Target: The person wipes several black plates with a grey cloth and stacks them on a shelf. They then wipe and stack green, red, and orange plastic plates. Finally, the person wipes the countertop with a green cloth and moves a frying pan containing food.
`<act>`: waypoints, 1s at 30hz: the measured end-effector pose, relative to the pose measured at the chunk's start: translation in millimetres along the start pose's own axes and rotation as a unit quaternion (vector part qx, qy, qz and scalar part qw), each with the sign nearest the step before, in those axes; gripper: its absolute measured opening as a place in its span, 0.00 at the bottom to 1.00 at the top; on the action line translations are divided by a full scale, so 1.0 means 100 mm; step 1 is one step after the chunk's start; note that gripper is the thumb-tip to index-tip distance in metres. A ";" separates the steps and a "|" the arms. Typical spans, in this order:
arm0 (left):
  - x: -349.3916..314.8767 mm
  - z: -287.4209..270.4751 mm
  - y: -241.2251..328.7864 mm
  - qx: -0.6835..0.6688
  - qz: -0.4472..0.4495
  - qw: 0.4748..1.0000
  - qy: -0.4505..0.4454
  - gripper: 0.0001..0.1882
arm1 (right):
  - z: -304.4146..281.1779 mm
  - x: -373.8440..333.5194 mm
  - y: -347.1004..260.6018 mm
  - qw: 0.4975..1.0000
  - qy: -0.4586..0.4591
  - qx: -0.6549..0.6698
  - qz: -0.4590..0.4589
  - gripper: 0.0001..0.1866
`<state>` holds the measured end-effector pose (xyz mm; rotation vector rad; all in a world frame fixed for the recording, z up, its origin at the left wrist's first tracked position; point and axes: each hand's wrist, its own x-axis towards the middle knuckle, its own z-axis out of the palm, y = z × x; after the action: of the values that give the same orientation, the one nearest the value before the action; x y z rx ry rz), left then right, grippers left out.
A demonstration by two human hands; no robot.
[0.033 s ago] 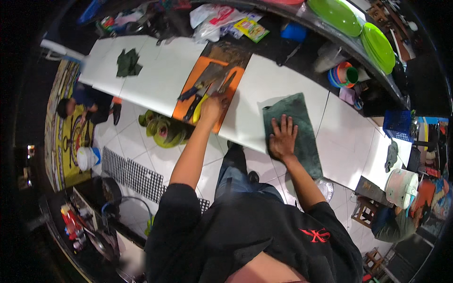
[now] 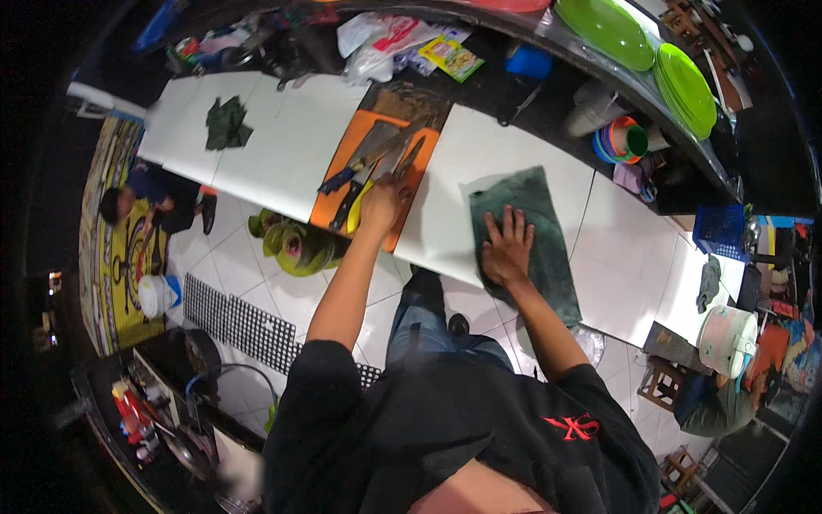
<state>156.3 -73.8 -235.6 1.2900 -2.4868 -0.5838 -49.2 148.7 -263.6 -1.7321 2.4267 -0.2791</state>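
My left hand (image 2: 383, 204) is closed over the orange cutting board (image 2: 331, 190). A narrow knife blade (image 2: 413, 160) sticks out past its fingers; the palm hides the handle. Beside that hand lie a yellow-handled tool (image 2: 354, 218), a knife with a black handle (image 2: 345, 206) and a cleaver-like wide blade (image 2: 373, 141). To the right, my right hand (image 2: 509, 250) presses flat, fingers spread, on a dark green cloth (image 2: 541, 206). The cloth is spread over the white tiled counter (image 2: 445, 206) and hangs past its front edge.
A crumpled dark cloth (image 2: 227, 125) lies on the counter's left part. Behind are plastic bags (image 2: 381, 38), stacked colored cups (image 2: 620, 140) and green plates (image 2: 685, 90). Green bananas or similar produce (image 2: 300, 248) sit below the counter. One person (image 2: 158, 193) is at far left, another (image 2: 717, 407) at right.
The view has shifted slightly. Both hands stay almost in place, the left one on the cutting board and the right one on the cloth.
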 end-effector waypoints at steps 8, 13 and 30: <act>-0.18 0.02 0.09 0.095 0.052 0.993 0.049 0.24 | 0.20 2.16 -0.46 0.994 0.099 0.023 0.031 0.36; -0.55 0.19 -0.10 0.137 0.108 0.985 0.015 0.22 | 0.11 2.46 -0.45 0.995 0.032 0.057 0.075 0.38; -0.42 0.33 -0.41 0.167 0.118 0.979 0.027 0.23 | 0.17 1.69 -0.38 0.988 0.135 0.074 0.023 0.32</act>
<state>194.9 -53.4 -286.4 1.0701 -2.7186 -0.0760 -64.8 -24.4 -273.4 -1.6676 2.5451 -0.7125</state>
